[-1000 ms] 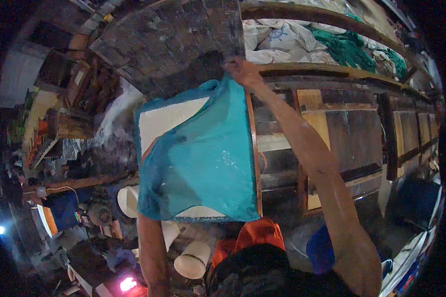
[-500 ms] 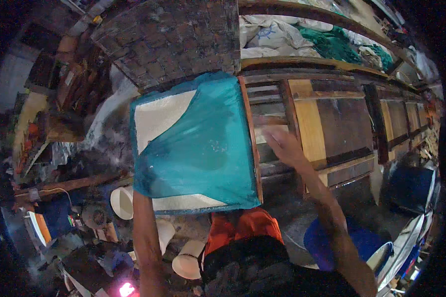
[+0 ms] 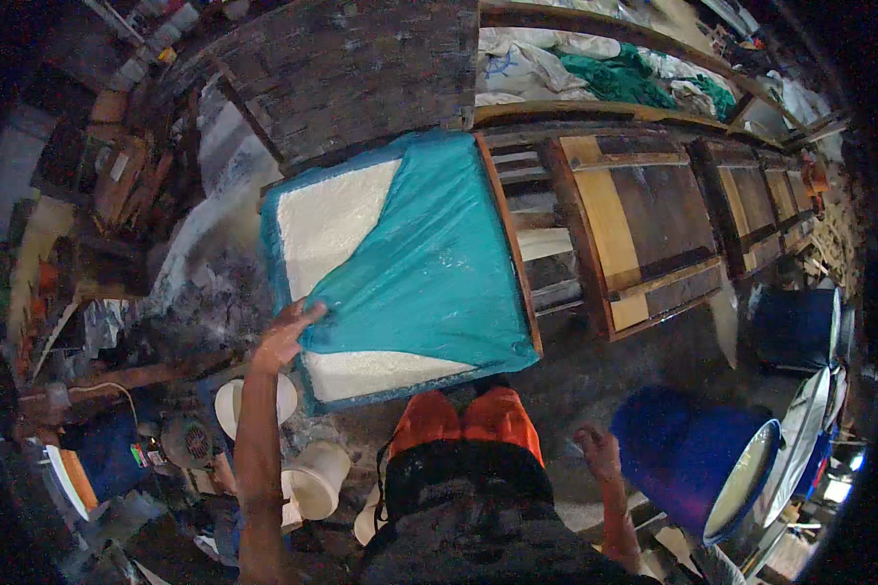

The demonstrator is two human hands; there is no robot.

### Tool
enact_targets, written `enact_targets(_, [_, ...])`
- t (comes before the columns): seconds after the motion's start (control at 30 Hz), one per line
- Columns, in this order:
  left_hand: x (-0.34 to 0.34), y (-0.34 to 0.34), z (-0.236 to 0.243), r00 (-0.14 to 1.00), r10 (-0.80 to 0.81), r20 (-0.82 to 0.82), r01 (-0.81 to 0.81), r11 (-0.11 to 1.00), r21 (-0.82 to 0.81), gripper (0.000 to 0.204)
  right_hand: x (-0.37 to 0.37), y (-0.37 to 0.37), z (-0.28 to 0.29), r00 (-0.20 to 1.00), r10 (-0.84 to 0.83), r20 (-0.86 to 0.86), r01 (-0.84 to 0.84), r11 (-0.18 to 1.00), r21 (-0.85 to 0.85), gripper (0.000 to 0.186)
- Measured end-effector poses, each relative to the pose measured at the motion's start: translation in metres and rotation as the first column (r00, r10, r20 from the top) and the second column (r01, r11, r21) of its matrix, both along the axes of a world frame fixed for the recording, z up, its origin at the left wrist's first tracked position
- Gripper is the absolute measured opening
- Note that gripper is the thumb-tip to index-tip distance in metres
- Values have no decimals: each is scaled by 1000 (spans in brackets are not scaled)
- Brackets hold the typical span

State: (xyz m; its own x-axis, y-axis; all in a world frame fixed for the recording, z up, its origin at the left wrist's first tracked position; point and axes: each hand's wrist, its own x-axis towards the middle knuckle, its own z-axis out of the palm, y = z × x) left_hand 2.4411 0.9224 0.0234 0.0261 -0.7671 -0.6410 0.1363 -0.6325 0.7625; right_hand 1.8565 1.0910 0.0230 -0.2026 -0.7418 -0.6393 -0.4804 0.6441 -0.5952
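Observation:
In front of me a wet-looking teal cloth (image 3: 429, 263) lies over a square slab of white, moist material (image 3: 332, 224). Two corners of the cloth are folded inward, so the white shows at the far left and along the near side. My left hand (image 3: 288, 331) is at the slab's left edge, its fingers closed on the gathered cloth between those two folds. Lower right, my right hand (image 3: 597, 450) hangs beside a blue barrel (image 3: 693, 458), holding nothing, its fingers loosely bent and apart.
Wooden frames with dark panels (image 3: 658, 214) lie in a row to the right. Behind are a brick-like dark surface (image 3: 371, 78) and white sacks (image 3: 532, 73) with green cloth. White buckets (image 3: 317, 480) stand at lower left. A wooden strip (image 3: 507, 244) borders the slab.
My right hand has dropped from beside the wooden frames to near the blue barrel. The left hand keeps to the left edge, and the cloth there is drawn into creases. The view has shifted.

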Motion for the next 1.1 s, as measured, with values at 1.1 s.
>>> enact_targets(1.1, [196,51,-308,789,614,-6,-504,642,-577,30,-125,172,-117,132,-756,641,308,646,698,12])
